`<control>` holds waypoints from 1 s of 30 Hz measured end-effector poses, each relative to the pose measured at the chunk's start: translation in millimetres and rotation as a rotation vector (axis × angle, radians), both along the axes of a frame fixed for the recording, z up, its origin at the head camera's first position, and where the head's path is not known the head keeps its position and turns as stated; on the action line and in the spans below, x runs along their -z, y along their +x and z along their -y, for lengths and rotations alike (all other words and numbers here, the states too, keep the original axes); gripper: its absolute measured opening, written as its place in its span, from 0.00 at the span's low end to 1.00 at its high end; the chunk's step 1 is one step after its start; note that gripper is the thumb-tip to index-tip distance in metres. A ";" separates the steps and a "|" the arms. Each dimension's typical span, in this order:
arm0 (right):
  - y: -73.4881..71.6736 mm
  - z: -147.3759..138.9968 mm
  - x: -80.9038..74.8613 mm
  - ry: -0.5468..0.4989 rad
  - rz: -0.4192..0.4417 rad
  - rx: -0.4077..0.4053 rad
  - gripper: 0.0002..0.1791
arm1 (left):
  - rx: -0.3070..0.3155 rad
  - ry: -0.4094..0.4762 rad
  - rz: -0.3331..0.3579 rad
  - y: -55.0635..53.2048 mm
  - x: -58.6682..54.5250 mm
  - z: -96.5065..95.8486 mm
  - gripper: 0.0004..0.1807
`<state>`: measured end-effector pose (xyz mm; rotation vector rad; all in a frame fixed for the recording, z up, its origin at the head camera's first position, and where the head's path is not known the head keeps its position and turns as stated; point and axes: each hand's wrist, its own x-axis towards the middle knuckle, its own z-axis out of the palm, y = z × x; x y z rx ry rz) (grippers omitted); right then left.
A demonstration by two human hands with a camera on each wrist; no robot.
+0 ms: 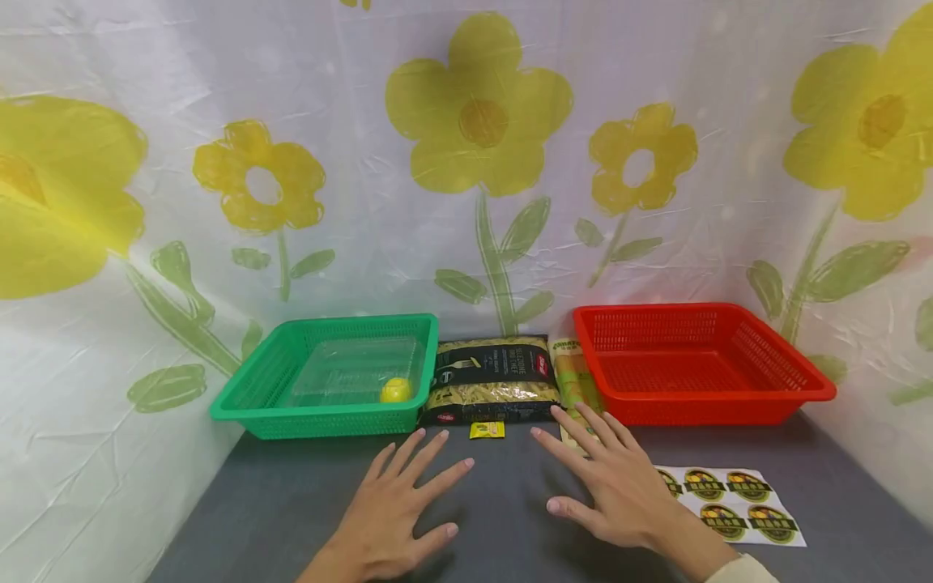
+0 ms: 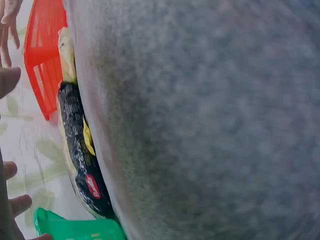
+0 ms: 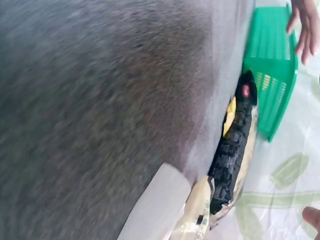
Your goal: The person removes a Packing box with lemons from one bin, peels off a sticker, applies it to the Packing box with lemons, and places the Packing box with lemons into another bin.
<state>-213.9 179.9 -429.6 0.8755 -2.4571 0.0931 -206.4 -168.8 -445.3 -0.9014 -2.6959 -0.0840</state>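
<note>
Grey tabletop (image 1: 506,502) on my feed. Left hand (image 1: 394,510) and right hand (image 1: 623,490) hover over it, backs up, fingers spread wide. Yellow packet (image 1: 487,430) lies beyond them, just before the black bag (image 1: 492,372). Right hand partly hides the yellow-green bag (image 1: 572,363) and sticker sheet (image 1: 751,510); packet print I can't read.

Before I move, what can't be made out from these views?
Head: the left part of the sticker sheet, hidden by the right hand.
Head: part of the cream-and-green packet, behind that hand's fingers.
Head: lettering on the small yellow packet, too small.
Left wrist: the rest of the green basket, cut off by the bottom edge.
</note>
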 end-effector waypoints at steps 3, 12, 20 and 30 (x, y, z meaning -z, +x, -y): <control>-4.8 5.9 0.2 -0.034 0.021 0.018 0.45 | -0.033 0.050 -0.004 -4.2 3.2 4.1 0.38; -20.8 31.3 -10.9 -0.094 0.058 -0.013 0.46 | -0.099 0.276 -0.058 -17.0 4.7 15.4 0.40; -33.7 63.9 -27.3 -0.150 0.049 -0.088 0.46 | -0.129 0.636 -0.083 -21.4 5.0 23.8 0.34; -42.6 100.7 -36.2 -0.304 0.210 -0.136 0.44 | -0.200 0.991 -0.078 -31.5 7.6 32.2 0.26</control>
